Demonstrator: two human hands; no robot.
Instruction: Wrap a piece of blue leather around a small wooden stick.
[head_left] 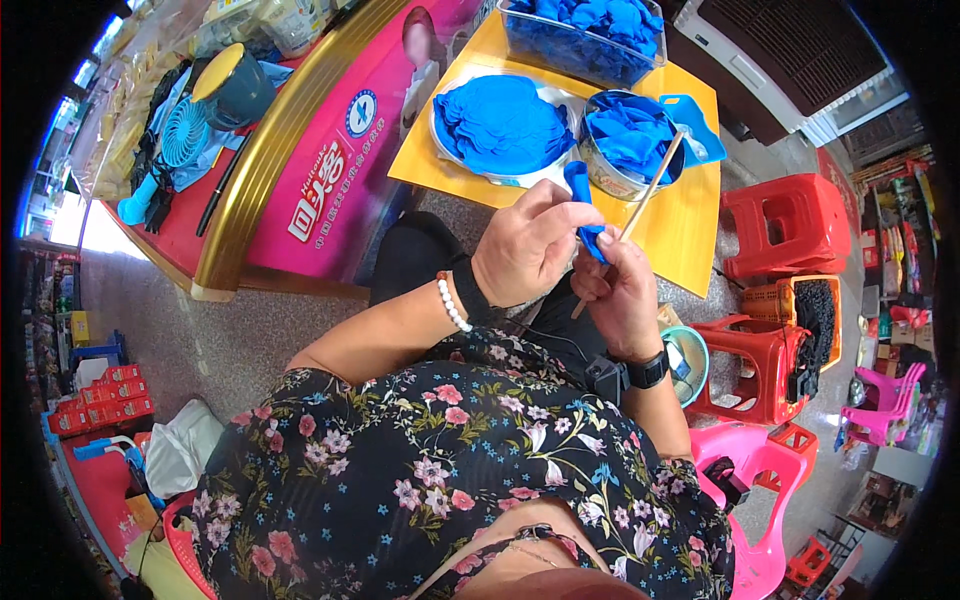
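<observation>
Both hands meet above the near edge of the yellow table (668, 262). My left hand (528, 243) is closed, pinching a rolled strip of thin blue material (577, 183) that looks like cloth or paper. My right hand (622, 290) grips a thin wooden stick (652, 188), slanting up over a round tin, and its thumb and fingers press the lower end of the same blue piece. Just beyond the hands, a white round tray (440, 145) carries a stack of flat blue pieces (505, 125). Loose blue pieces (630, 135) fill the round tin (612, 180) beside it.
A clear plastic bin (583, 70) of blue pieces stands at the table's back, and a light-blue plastic tray (700, 130) lies by the tin. Red stools (785, 225) and a teal bucket (695, 345) are on the right. A pink-fronted, gold-edged counter (330, 160) stands left.
</observation>
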